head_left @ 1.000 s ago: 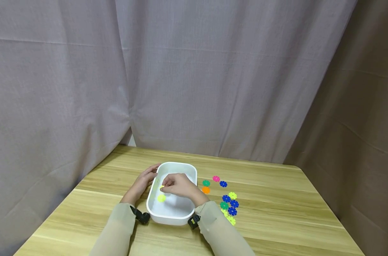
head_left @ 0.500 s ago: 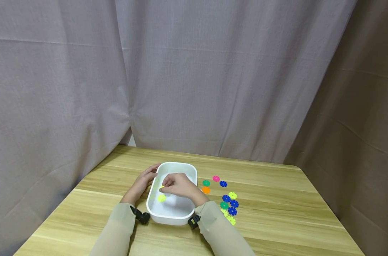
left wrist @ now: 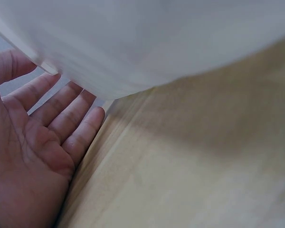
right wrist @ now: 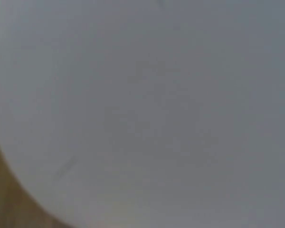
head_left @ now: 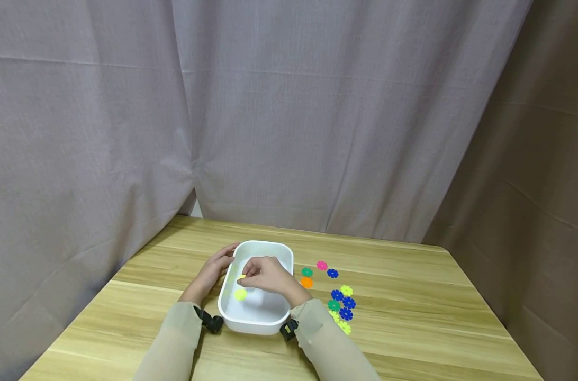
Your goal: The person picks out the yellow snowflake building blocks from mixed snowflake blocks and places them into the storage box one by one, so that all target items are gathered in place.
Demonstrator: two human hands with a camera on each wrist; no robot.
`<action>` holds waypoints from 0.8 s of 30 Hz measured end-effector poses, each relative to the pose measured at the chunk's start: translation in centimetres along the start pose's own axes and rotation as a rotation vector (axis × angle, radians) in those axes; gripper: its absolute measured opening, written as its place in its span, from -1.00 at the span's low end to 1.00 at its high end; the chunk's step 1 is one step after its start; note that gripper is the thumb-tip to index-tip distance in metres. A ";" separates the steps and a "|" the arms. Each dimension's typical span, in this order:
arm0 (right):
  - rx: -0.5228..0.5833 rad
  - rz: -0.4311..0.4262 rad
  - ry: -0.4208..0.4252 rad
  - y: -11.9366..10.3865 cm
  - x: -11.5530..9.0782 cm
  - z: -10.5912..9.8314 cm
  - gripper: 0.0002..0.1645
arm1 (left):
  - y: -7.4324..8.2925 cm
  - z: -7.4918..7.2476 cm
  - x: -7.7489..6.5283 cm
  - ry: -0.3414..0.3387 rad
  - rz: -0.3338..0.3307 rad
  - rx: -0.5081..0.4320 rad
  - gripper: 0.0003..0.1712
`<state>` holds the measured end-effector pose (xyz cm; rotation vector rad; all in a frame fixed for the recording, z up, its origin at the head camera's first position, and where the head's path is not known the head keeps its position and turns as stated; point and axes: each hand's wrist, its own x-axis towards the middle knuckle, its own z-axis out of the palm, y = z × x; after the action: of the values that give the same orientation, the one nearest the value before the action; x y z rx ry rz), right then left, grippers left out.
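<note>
Lower centre: white tray [head_left: 265, 312]; left hand [head_left: 211, 273], grip wide, touching it; right hand [head_left: 269, 276], grip pinching yellow disc [head_left: 243, 277].

Desk [head_left: 413, 296]: we see light wood grain, its streaks running crosswise, and a rounded back right corner.
Back curtain [head_left: 317, 132]: we find greyish mauve cloth behind the far edge, softly folded, crossed by a faint horizontal crease.
Left curtain [head_left: 79, 159]: similar cloth, creased too.
Right curtain [head_left: 532, 211]: browner, darker to us.
Pale wedge [head_left: 197, 211]: beside the back left corner; we cannot identify it.
</note>
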<state>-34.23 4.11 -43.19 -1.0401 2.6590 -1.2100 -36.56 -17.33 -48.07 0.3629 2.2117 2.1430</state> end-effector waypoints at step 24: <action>-0.006 -0.037 0.030 -0.6 -0.4 -1.2 -0.75 | 0.2 0.0 -0.1 -0.012 -0.015 0.001 -0.42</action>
<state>-33.97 4.81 -42.08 -1.0846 2.6790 -1.2351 -36.46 -17.36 -47.94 0.3567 2.2028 2.1264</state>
